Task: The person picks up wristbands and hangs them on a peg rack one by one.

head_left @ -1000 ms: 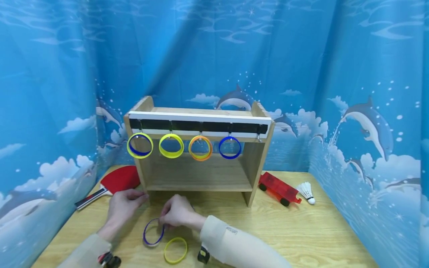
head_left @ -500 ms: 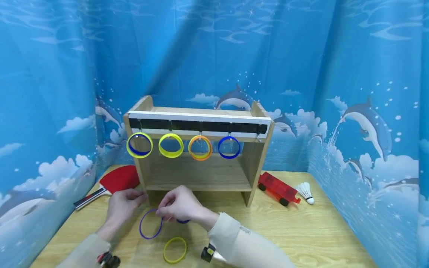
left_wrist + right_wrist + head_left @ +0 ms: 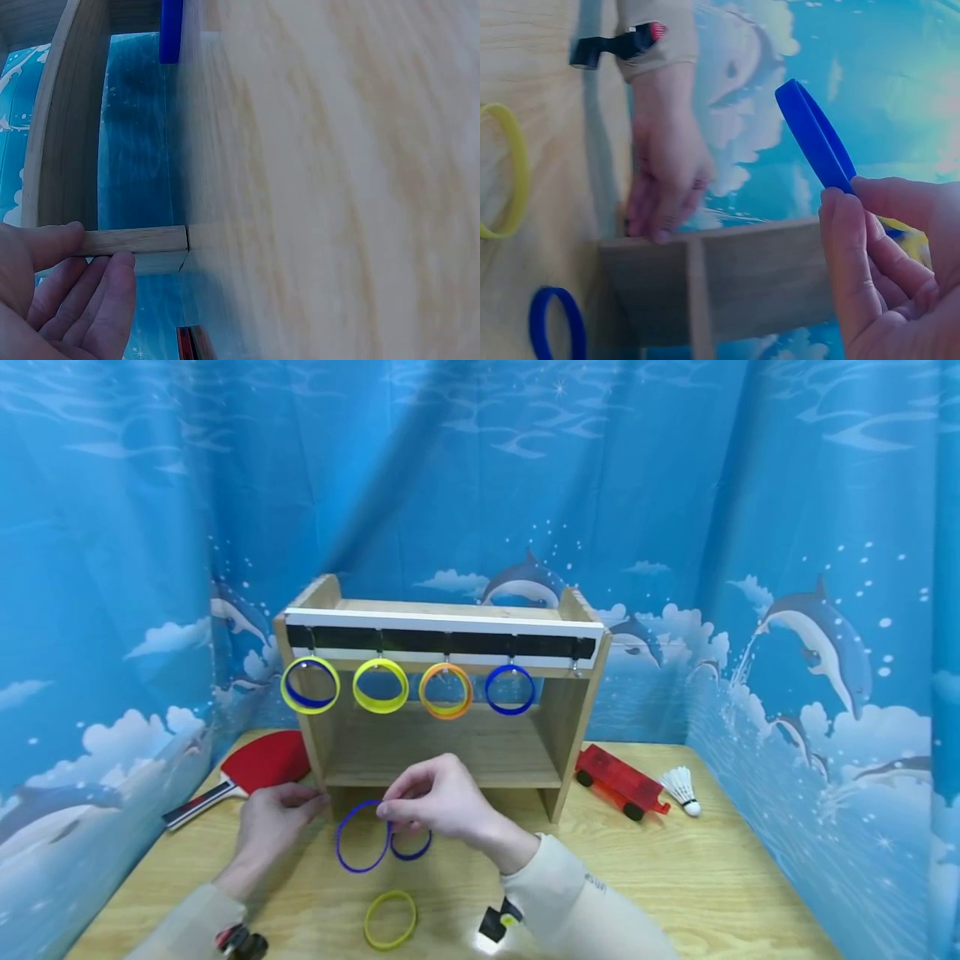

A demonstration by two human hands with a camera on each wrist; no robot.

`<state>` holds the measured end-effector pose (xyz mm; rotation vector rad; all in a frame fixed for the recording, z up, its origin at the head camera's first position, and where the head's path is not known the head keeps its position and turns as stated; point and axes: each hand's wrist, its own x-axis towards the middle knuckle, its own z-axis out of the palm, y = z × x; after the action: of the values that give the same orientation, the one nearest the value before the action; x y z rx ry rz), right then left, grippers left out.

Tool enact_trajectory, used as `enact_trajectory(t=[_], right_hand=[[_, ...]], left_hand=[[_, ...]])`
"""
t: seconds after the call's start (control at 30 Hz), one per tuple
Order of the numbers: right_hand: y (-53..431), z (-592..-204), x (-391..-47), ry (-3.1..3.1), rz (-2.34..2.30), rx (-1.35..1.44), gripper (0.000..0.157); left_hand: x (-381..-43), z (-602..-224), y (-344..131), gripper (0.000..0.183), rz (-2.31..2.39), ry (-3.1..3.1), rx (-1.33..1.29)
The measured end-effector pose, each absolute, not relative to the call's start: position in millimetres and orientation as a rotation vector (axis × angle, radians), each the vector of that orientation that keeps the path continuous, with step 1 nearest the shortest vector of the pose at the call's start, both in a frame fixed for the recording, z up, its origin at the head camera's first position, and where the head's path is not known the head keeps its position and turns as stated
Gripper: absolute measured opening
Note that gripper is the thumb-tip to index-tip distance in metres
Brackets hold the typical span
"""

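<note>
My right hand (image 3: 446, 802) pinches a blue silicone wristband (image 3: 810, 139) between thumb and fingertips, raised above the table in front of a small wooden shelf (image 3: 442, 772). With thumb and fingers, my left hand (image 3: 273, 831) grips the lower front edge of the shelf's left side panel (image 3: 135, 241). Below the raised band, another blue wristband (image 3: 411, 857) lies on the table, partly hidden by the right hand. Nearer the front lies a yellow wristband (image 3: 367, 927). From hooks on the shelf hang yellow, orange and blue wristbands (image 3: 512, 711); the rightmost hook (image 3: 577, 670) bears none.
A red table tennis bat (image 3: 270, 760) lies left of the shelf, behind the left hand. To the right stand a red toy wagon (image 3: 621, 781) and a shuttlecock (image 3: 681, 789). Blue dolphin-print curtains (image 3: 450, 468) enclose the table on the back and sides.
My right hand has lifted the blue wristband off the table and carried it up and to the right, uncovering the second blue band. The left hand stays on the shelf.
</note>
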<state>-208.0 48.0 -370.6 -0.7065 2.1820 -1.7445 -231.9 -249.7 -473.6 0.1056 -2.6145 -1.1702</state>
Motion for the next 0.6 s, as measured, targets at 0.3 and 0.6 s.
enact_trajectory(t=[0.3, 0.6], right_hand=[[90.1, -339.8, -205.8, 2.182, -1.962, -0.682, 0.020], [135.1, -316.6, -207.5, 2.169, -2.287, -0.566, 0.009]], left_hand=[[-233.6, -473.9, -249.8, 0.021, -1.182, -2.634, 0.133], [-235.6, -474.5, -249.7, 0.023, -1.187, -2.645, 0.150]])
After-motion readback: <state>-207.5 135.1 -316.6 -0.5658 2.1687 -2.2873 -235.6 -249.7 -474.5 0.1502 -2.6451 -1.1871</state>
